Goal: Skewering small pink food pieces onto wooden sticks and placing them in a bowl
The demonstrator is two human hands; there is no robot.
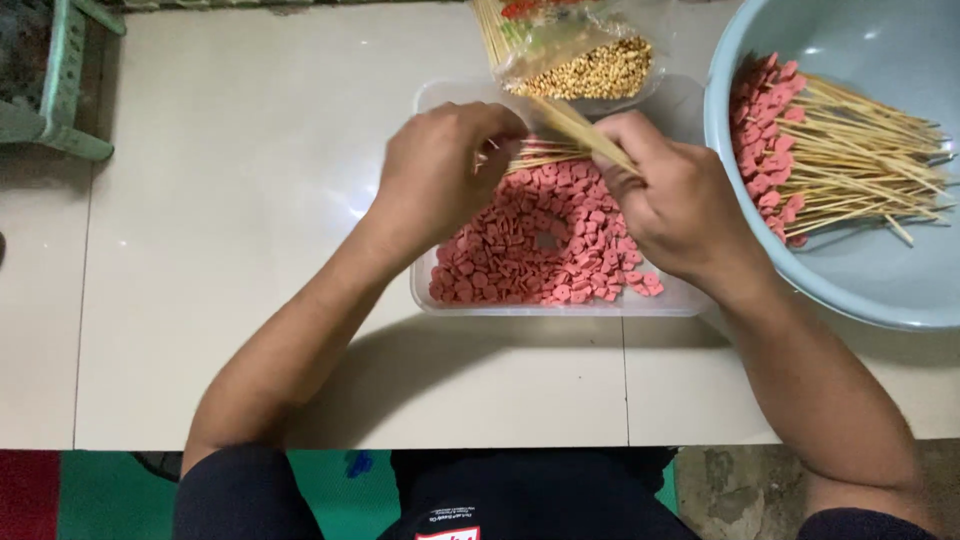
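A clear plastic tray [560, 305] on the white tiled surface holds many pink sliced sausage pieces [545, 250]. Both hands are over its far half. My right hand [670, 195] grips a bundle of bamboo skewers [580, 130] that points up and to the left. My left hand [440, 170] is closed, with its fingertips at the skewers beside my right hand; what it pinches is hidden by the fingers. A few skewers lie under the hands on top of the pink pieces.
A large pale blue basin [880, 290] at the right holds several finished skewers [850, 150] with pink pieces on their ends. A clear bag [590, 65] of skewers and small yellow bits lies behind the tray. A green plastic stool [60, 80] stands at top left.
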